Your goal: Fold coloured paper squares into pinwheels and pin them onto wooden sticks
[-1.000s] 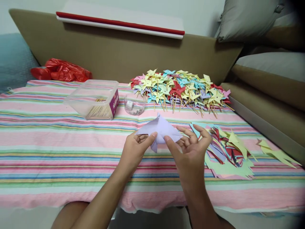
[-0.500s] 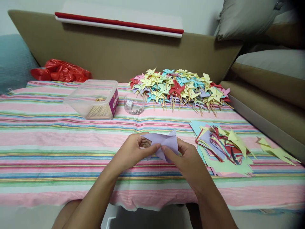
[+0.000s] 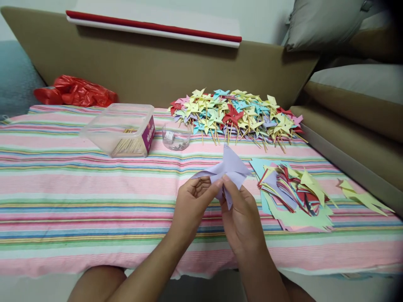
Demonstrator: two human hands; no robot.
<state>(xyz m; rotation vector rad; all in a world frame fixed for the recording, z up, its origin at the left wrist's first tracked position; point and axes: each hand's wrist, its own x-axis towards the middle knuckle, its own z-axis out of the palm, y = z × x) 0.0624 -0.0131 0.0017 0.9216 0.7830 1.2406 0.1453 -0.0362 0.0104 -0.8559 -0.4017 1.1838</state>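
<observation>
A lavender paper pinwheel [image 3: 233,162] is held in the air between both hands, its points folded in towards the middle and no stick visible on it. My left hand [image 3: 195,200] is closed on its left side, thumb pressed near the centre. My right hand [image 3: 241,214] pinches it from below and the right, its thumb also at the centre. Some of the fingers behind the paper are hidden. To the right lies a stack of cut coloured paper sheets [image 3: 283,191], with a loose yellow-green cut piece [image 3: 362,197] beyond it.
A heap of finished pinwheels on sticks [image 3: 234,115] lies at the back. Left of it stand a small clear tub of metal pins [image 3: 175,138] and a clear box of wooden sticks [image 3: 126,126]. A red plastic bag [image 3: 78,91] rests behind them on the striped cloth [image 3: 78,209].
Both hands have turned the lavender paper and drawn their thumbs together at its centre. More points are folded in. My right fingers, spread a second ago, are now closed on it.
</observation>
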